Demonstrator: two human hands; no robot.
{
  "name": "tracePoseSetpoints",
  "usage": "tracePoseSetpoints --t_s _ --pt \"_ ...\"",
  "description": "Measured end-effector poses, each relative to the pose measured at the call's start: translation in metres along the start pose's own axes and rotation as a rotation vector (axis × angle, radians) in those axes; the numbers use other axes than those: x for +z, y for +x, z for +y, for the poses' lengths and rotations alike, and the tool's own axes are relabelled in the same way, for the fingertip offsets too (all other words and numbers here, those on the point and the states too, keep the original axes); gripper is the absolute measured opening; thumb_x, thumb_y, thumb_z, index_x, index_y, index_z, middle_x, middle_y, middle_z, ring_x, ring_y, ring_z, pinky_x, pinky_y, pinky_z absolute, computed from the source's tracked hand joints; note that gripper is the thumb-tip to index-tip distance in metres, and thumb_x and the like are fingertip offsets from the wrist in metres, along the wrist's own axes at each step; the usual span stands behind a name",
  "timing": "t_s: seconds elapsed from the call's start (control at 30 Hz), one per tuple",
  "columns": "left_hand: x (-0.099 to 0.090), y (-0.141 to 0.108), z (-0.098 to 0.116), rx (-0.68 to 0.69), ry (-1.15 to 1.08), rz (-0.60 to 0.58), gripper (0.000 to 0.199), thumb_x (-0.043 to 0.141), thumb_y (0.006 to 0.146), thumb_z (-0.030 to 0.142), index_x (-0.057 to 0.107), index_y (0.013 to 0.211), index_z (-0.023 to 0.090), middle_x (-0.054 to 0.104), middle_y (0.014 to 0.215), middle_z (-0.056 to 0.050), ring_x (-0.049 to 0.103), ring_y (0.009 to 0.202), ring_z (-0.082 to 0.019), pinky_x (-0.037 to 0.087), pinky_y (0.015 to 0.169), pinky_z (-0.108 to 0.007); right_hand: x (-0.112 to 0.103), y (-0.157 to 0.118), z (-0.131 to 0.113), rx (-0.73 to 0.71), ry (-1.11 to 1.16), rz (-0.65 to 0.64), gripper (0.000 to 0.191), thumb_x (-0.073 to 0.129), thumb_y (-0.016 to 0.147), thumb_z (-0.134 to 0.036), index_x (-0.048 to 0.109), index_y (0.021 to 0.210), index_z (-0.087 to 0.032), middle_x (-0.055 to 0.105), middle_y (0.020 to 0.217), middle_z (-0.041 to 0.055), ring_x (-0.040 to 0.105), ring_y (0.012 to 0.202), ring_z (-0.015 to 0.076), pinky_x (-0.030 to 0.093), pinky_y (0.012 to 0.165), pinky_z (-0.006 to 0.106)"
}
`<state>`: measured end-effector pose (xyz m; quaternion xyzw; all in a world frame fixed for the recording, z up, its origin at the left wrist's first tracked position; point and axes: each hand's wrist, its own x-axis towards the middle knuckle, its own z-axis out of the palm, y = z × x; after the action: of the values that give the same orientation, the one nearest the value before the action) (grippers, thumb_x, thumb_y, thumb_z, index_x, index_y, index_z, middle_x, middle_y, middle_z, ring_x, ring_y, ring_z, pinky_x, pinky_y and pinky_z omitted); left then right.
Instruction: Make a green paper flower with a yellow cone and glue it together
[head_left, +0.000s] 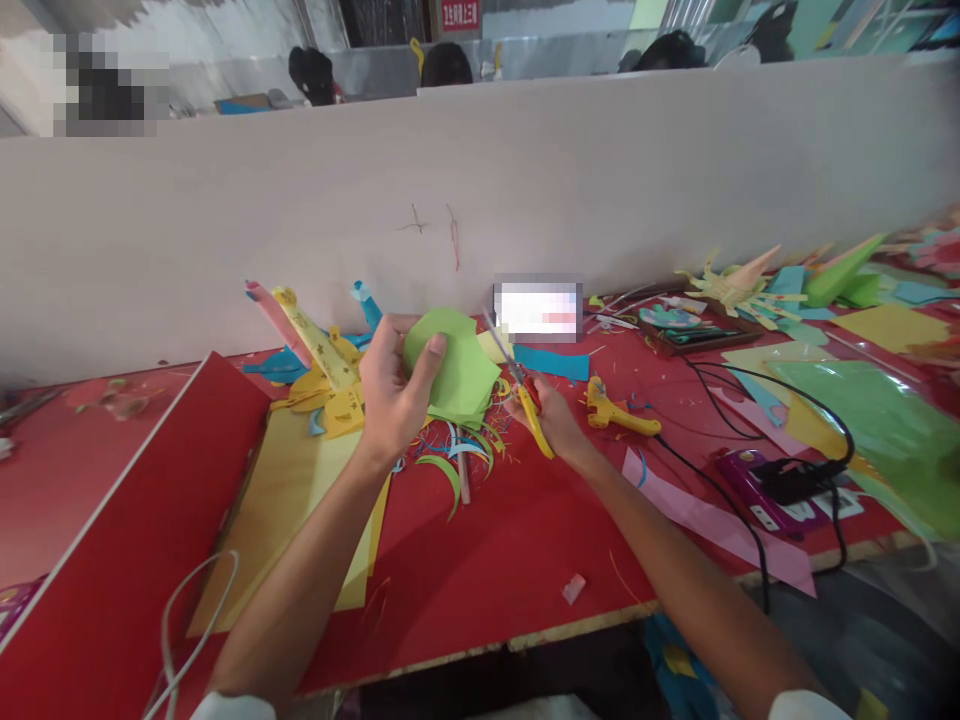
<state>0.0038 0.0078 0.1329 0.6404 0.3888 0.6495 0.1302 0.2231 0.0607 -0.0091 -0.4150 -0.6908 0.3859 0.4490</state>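
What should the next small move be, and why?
Probably turn the green paper slightly with the left hand, bringing its right corner toward the scissors in the right hand: that corner looks angular, the top edge is rounded, and a curved green strip lies below.

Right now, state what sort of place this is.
Probably a papercraft workshop: green paper in the left hand, scissors in the right hand, and what looks like a yellow glue gun on the red table.
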Motion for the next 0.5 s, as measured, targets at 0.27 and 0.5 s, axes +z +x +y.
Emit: tracePoseSetpoints --t_s 0.27,0.5 --pt "0.009 -0.008 -0.006 -0.052 0.044 -0.15 0.025 0.063 0.106 0.047 0.061 0.104 0.023 0.055 0.079 0.002 0.047 0.064 -0.012 0.038 0.055 -0.024 -0.007 0.001 0.02 -0.113 -0.548 -0.176 0.036 0.082 0.082 -0.033 0.065 0.111 -0.02 0.064 0.122 0.0162 0.061 0.122 0.0363 0.053 0.107 0.052" --pt "0.015 -0.05 -0.048 -0.093 0.083 -0.214 0.012 0.061 0.097 0.017 0.063 0.107 0.023 0.069 0.101 -0.003 0.065 0.091 -0.018 0.052 0.082 -0.031 -0.02 0.002 0.011 -0.124 -0.312 -0.232 0.036 0.066 0.101 -0.053 0.066 0.12 -0.022 0.067 0.124 0.013 0.066 0.119 0.0297 0.054 0.105 0.046"
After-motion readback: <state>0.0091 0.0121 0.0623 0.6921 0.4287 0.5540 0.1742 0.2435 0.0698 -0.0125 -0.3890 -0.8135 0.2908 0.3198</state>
